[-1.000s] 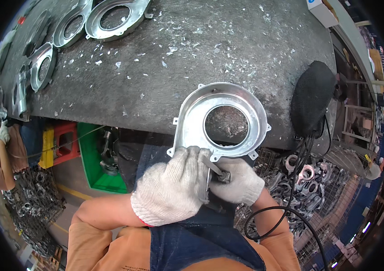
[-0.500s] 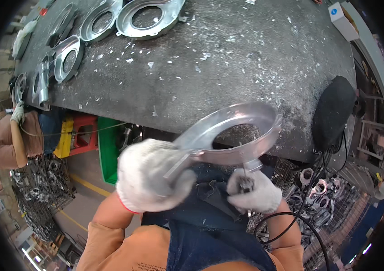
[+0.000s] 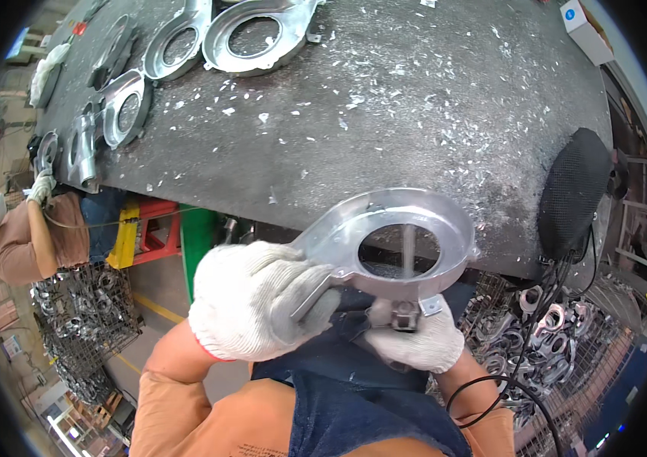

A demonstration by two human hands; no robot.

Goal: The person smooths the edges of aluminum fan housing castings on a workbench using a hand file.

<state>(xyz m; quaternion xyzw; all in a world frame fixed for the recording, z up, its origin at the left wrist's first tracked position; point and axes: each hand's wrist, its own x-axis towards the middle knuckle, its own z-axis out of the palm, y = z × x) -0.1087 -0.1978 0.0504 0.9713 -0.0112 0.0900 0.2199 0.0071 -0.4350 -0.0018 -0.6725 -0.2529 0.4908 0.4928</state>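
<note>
In front of me, at the table's near edge, I hold a silver cast-metal blower housing with a large round opening. My left hand, in a white knit glove, is closed round its narrow left end. Below the housing's near rim, my gloved right hand is wrapped round a hand-held power tool. A square metal head shows above the fingers, and a slim, motion-blurred bar rises from it within the opening. Most of the tool's body is hidden in the hand. Whether the bar touches the housing, I cannot tell.
Metal flakes litter the dark table. Several similar housings stand at its far left. A black mesh-covered object sits at the right edge. Wire baskets of metal parts and a black hose are below right. A co-worker works at left.
The housing has tilted so its opening faces me more fully. My right hand and the tool have shifted slightly left and lower. The view has moved a little.
</note>
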